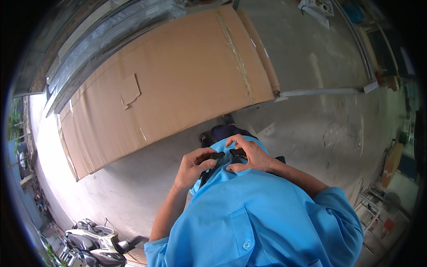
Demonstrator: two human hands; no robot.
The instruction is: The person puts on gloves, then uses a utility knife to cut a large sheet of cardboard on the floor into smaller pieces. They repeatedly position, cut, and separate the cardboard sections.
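Both my hands are in front of my waist, over the blue shirt [262, 189]. In my left hand [191, 167], thumb and fingers pinch one black buckle half [217, 155]. My right hand [257, 158] has its fingers curled around the other black buckle half [237, 152], with thumb and index finger spread apart. The two halves face each other with a small gap between them. A black strap [205, 177] runs down from beneath my left hand along the waist. Part of each half is hidden by fingers.
A large flat cardboard box [178, 75] with a strip of tape lies ahead of me. Beyond it on the left are long grey profiles [95, 53]. A motorcycle [98, 244] stands at the lower left. A metal stepladder [370, 207] is at the right.
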